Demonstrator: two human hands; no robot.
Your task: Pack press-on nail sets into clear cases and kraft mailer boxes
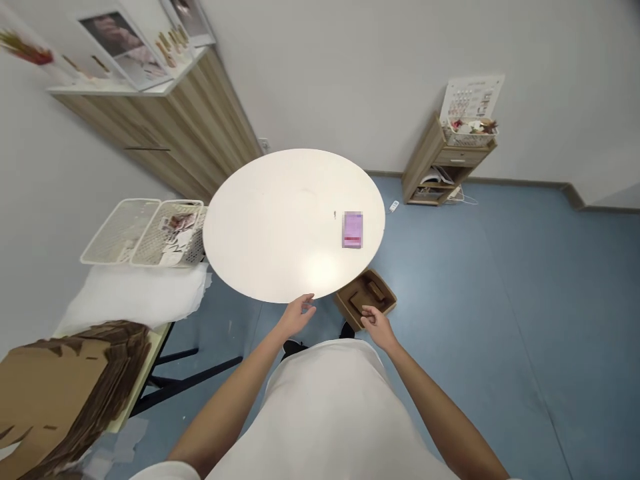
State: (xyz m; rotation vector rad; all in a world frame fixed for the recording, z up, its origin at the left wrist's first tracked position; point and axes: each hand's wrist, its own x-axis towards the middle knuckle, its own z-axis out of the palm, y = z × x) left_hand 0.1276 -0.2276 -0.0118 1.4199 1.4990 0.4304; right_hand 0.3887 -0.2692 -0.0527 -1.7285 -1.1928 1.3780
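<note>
My left hand [299, 315] is at the front edge of a white round table [270, 227], its fingers apart and nothing in them. I cannot tell whether its fingertips touch the edge. To the right, my right hand [378, 327] hangs in the air with fingers loosely spread and holds nothing. Below it on the floor stands an open brown cardboard box [345, 308] with brown pieces inside. A flat purple rectangular item [353, 230], blurred into blocks, lies on the right part of the tabletop. Beside it is a tiny dark object [335, 215], too small to name.
White plastic baskets [145, 233] with papers stand left of the table. Nearer are white sheets [140, 293] and stacked flattened cardboard [55, 380] on a side table. A wooden cabinet [200, 113] stands behind left, a small shelf unit [425, 160] behind right. Blue floor [480, 300] extends right.
</note>
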